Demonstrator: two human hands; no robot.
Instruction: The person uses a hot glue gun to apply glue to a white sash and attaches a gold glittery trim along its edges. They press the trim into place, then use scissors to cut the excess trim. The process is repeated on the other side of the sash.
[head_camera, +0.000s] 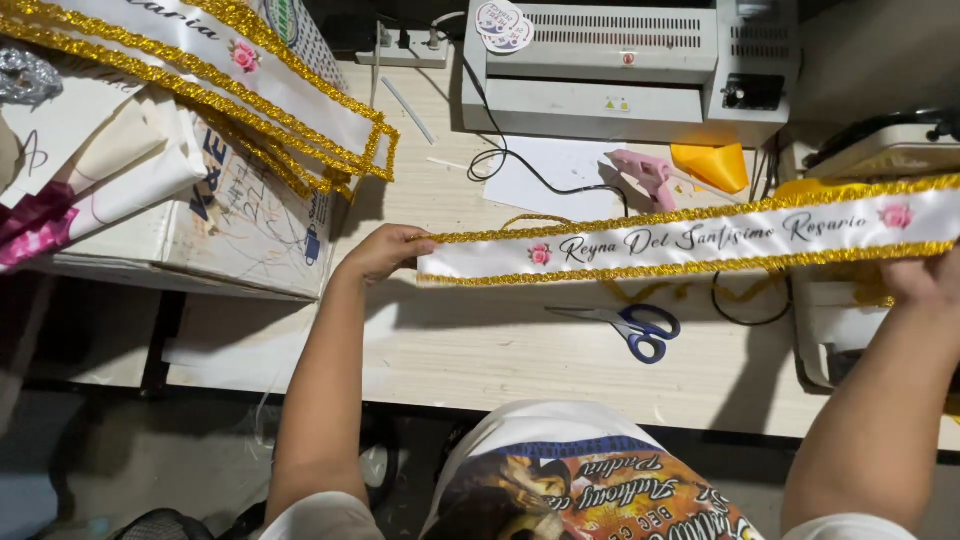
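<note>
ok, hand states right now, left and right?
Left hand: closed on the left end of the white sash with gold trim.
Right hand: holding the sash's right end, partly out of frame.

White satin sash (700, 238), gold glitter trim both edges, pink rose print each end (script lettering btwn), stretched taut horiz. across mid-right of frame, raised above desk.

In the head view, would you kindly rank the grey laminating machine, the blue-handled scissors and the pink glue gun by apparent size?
1. Laminating machine, clearly the largest.
2. Scissors.
3. Glue gun, slightly smaller, though it lies farther from the camera, so these two are uncertain.
</note>
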